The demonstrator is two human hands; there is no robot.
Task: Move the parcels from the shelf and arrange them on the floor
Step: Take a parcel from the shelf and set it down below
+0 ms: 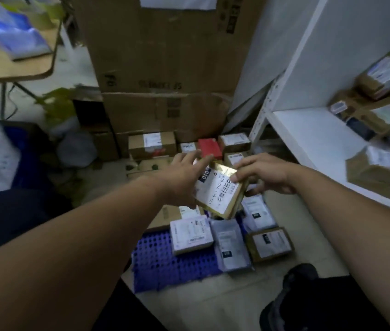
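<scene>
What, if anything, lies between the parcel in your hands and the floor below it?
Several laid parcels lie under the held parcel; the blue mat has a bare part nearer left, seemingly unobstructed.

The whole scene is sitting dim, with a bluish cast. Glare is flashing off the glossy tape at the top of the parcel (220,189), washing out a corner of its label. Right of the parcel, the white shelf (308,139) is catching the most light. Far up and left of it, the table (10,65) is smearing into blur. Straight edges far from the parcel are bowing under the wide lens.
</scene>
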